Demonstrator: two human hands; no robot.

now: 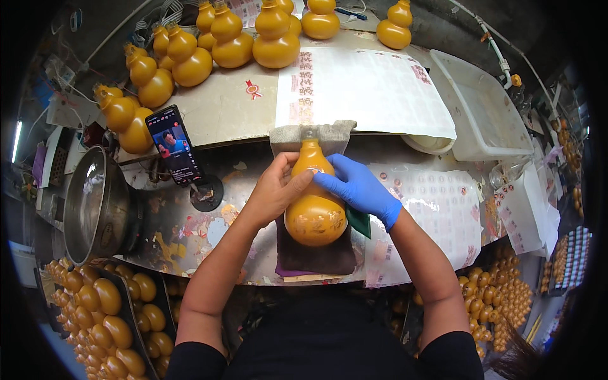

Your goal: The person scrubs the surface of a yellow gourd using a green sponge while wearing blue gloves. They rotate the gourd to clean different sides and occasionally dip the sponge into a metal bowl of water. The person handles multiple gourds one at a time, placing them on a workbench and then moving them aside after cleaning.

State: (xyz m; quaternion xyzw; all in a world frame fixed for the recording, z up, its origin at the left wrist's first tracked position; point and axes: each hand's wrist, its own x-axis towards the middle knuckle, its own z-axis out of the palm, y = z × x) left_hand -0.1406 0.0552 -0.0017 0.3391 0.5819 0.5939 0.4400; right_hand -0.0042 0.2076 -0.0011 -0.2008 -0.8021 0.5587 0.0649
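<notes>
A glossy amber gourd-shaped bottle (315, 215) lies on a dark cloth (315, 256) on the workbench, neck pointing away from me onto a folded grey towel (311, 135). My bare left hand (273, 190) grips the gourd's waist from the left. From the right, my right hand (358, 187), in a blue glove, presses its fingers on the upper bulb. A green flat piece (359, 221) shows under the right palm. Pale markings sit on the gourd's lower bulb.
More amber gourds (231, 44) stand along the back of the bench. A phone on a stand (175, 145) and a metal bowl (88, 206) are at left. Printed decal sheets (373, 88) and a white tub (484, 111) lie at right. Crates of small gourds (107, 316) sit below.
</notes>
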